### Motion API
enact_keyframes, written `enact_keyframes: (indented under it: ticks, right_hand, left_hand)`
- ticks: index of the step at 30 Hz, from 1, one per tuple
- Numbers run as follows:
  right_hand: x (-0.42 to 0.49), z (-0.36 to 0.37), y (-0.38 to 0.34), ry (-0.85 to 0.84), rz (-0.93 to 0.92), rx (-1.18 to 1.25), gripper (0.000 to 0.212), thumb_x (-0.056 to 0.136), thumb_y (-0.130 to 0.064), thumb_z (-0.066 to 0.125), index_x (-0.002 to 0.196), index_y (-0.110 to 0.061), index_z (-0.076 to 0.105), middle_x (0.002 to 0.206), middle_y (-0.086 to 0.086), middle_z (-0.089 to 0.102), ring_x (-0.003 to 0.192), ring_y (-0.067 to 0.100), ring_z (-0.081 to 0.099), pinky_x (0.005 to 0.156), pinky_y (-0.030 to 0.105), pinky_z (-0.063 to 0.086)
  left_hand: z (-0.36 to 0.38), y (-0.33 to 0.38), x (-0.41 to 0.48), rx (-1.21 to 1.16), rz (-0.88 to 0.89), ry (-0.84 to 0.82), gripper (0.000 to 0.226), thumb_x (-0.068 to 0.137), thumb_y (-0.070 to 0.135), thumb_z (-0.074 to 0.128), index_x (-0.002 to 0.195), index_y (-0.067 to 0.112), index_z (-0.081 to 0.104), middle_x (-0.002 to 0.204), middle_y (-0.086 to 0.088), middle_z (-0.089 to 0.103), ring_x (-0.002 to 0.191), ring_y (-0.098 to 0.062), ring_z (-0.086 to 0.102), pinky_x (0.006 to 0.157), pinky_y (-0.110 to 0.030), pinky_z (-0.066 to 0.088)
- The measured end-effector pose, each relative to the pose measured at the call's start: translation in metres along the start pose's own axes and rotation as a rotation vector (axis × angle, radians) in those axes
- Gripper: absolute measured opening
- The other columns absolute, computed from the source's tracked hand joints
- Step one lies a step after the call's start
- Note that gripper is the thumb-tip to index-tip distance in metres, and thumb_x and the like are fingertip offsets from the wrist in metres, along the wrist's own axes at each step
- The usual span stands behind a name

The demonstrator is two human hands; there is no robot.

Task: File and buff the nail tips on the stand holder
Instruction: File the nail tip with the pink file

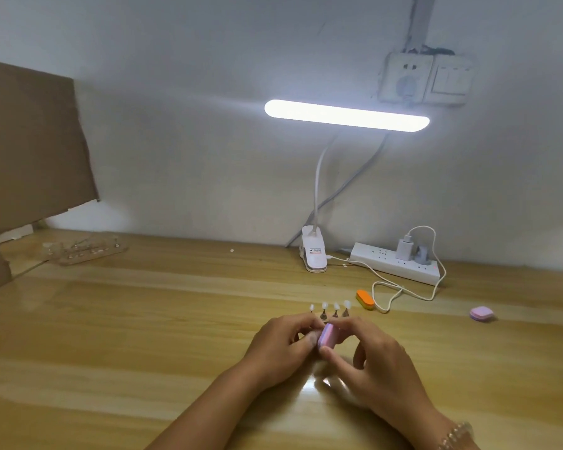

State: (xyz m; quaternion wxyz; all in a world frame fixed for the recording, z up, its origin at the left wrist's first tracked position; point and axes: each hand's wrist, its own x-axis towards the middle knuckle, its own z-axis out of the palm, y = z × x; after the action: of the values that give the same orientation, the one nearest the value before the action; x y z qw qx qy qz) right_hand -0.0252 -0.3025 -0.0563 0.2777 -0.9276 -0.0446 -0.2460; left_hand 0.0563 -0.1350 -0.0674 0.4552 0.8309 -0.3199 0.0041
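Several white nail tips (325, 306) stand upright on small dark pegs of the stand holder (323, 316), just beyond my hands. My right hand (376, 362) pinches a small pink buffer block (326, 336) between thumb and fingers. My left hand (281, 341) is curled close against the block's left side, fingers closed on something small that I cannot make out. The holder's base is mostly hidden behind my fingers.
An orange buffer block (364, 299) lies right of the tips, a second pink block (481, 313) farther right. A white power strip (395, 263) with a looping cable, a clip lamp (314, 253), a clear stand (85, 250) and cardboard (30, 141) line the back.
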Motion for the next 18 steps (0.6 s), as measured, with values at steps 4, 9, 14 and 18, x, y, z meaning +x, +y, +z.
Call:
enact_keyframes:
  ticks: [4,9,14,18]
  right_hand:
    - [0.0037,-0.0012,0.0049,0.056,0.081,0.065,0.020,0.078,-0.049,0.072,0.094,-0.041,0.063,0.089,-0.027,0.064,0.064,0.001,0.057,0.062,0.025,0.047]
    - [0.0035,0.0002,0.0048,0.024,0.049,0.047,0.026,0.077,-0.056,0.067,0.097,-0.040,0.064,0.089,-0.022,0.063,0.063,0.005,0.057,0.060,0.024,0.047]
    - [0.0027,0.0004,0.0033,0.027,0.029,0.005,0.027,0.078,-0.060,0.063,0.097,-0.041,0.063,0.089,-0.023,0.061,0.063,0.007,0.058,0.059,0.024,0.048]
    - [0.0060,0.0000,0.0086,0.070,0.110,0.020,0.023,0.079,-0.053,0.067,0.096,-0.038,0.064,0.089,-0.022,0.062,0.067,0.000,0.057,0.065,0.028,0.049]
  left_hand:
    - [0.0009,-0.0015,0.0020,0.012,0.008,0.015,0.012,0.093,0.032,0.059,0.089,0.039,0.068,0.084,0.023,0.068,0.065,0.004,0.052,0.065,-0.025,0.039]
    - [0.0000,-0.0020,0.0024,-0.015,-0.002,0.012,0.011,0.092,0.029,0.066,0.087,0.038,0.071,0.082,0.027,0.068,0.059,0.010,0.050,0.061,-0.016,0.034]
    - [-0.0004,-0.0029,0.0019,-0.039,-0.008,-0.006,0.011,0.086,0.033,0.064,0.088,0.040,0.072,0.086,0.024,0.070,0.057,0.003,0.047,0.062,-0.023,0.037]
    - [0.0000,-0.0026,0.0026,-0.015,-0.016,0.003,0.006,0.087,0.038,0.067,0.088,0.042,0.072,0.082,0.027,0.068,0.057,0.003,0.047,0.062,-0.023,0.037]
